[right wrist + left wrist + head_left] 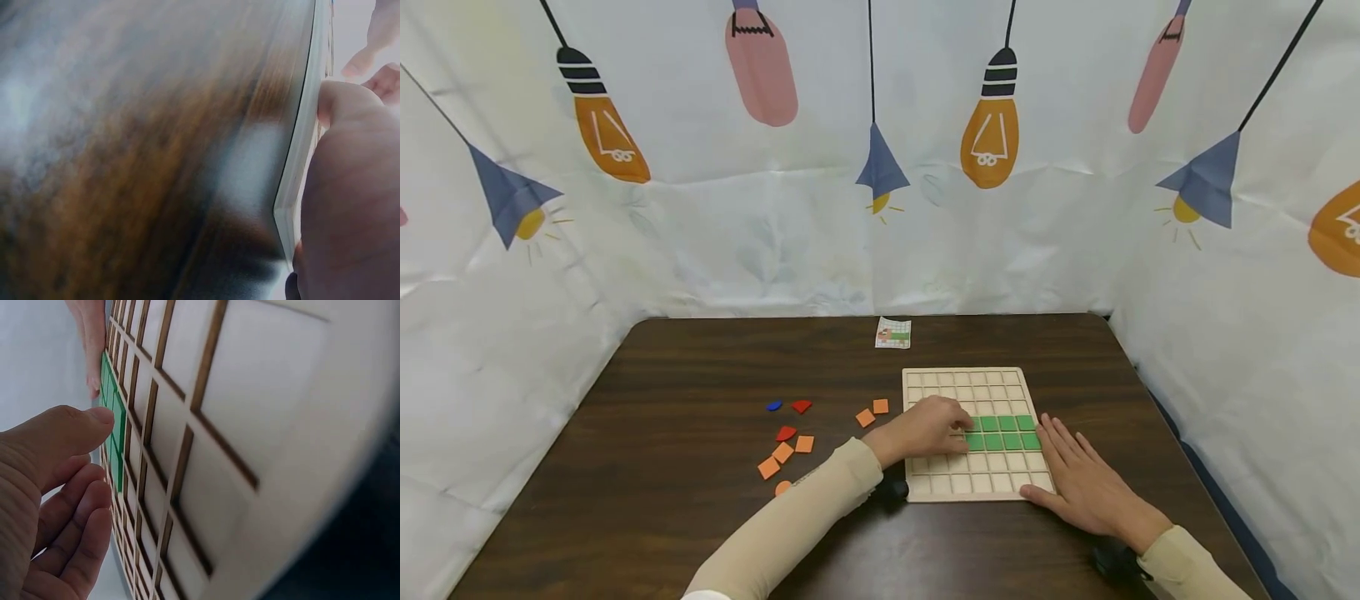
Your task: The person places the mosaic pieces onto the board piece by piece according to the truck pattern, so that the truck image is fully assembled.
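My left hand (928, 429) reaches over a pale wooden grid board (951, 485). Its fingers are loosely bent, and the thumb and fingertips are at the left end of a two-row block of green square tiles (992, 423). In the left wrist view the thumb (94, 420) overlaps a green tile (118, 437); no loose piece shows in the left hand. My right hand (1082, 483) lies along the board's right side, fingers straight, thumb at the lower right corner. The right wrist view shows the right hand (350, 187) against the board's edge (300, 144).
Left of the board lie several orange square tiles (805, 443), an orange round piece (782, 487) partly behind the left sleeve, red pieces (801, 407) and a blue piece (774, 406). A small printed card (892, 333) is near the far edge of the dark wooden table (700, 367).
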Tool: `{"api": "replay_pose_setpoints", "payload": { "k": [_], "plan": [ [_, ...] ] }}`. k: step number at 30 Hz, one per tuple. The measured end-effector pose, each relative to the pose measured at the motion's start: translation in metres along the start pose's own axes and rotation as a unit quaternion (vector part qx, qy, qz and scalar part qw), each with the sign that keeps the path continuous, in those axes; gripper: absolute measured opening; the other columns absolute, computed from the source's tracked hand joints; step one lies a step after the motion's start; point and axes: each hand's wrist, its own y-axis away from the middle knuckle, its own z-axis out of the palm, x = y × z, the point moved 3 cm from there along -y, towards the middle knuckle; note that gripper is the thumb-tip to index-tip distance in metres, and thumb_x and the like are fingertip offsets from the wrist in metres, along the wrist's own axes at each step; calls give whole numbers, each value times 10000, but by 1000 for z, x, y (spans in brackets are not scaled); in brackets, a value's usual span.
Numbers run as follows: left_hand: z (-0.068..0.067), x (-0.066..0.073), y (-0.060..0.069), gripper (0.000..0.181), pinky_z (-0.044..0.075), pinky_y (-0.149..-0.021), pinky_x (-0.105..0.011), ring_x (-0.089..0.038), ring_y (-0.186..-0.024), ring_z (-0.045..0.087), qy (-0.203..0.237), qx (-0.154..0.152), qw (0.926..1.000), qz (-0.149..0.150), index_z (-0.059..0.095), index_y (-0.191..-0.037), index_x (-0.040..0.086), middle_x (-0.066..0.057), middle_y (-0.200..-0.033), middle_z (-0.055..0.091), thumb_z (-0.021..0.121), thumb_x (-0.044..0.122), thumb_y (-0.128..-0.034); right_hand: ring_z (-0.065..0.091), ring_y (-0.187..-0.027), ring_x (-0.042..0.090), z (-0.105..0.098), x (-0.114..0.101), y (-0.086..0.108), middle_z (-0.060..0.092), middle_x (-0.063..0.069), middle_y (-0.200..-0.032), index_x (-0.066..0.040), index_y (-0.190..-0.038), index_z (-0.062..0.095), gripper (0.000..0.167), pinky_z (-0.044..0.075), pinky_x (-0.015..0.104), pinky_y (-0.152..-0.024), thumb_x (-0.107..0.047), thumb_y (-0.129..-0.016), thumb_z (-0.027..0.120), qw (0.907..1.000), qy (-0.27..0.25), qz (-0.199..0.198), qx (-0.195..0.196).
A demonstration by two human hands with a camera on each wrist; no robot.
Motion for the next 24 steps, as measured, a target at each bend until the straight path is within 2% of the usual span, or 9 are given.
{"api": "replay_pose_setpoints", "payload": {
  "k": [8, 17, 24],
  "plan": [
    [-14, -10, 17, 289, 553, -854, -199, -129, -1012, 704, 214, 159, 9988, -416, 769, -1210, 123, -23, -1156, 763, 756, 236, -945, 188, -1599, 446, 0, 2, 0, 144, 208, -1738, -36, -1655, 186, 1026, 183, 668, -1234, -698, -957, 543, 10000, -11, 1, -28],
    [-24, -23, 37, 283, 562, -898, -252, -141, -1025, 714, 115, 405, 9976, -550, 772, -1198, 108, -23, -1161, 769, 746, 218, -940, 202, -1591, 457, -2, 0, 0, 157, 219, -1733, -29, -1653, 187, 1026, 188, 676, -1228, -694, -959, 544, 10000, 35, -33, -16],
    [-34, -30, 53, 316, 587, -903, -294, -187, -1045, 721, 353, 512, 9950, -785, 751, -1244, 69, -61, -1208, 763, 727, 199, -956, 218, -1582, 467, -3, -1, 0, 166, 231, -1727, -23, -1651, 193, 1016, 199, 682, -1221, -680, -964, 551, 9999, 82, -86, 11]
  ]
}}
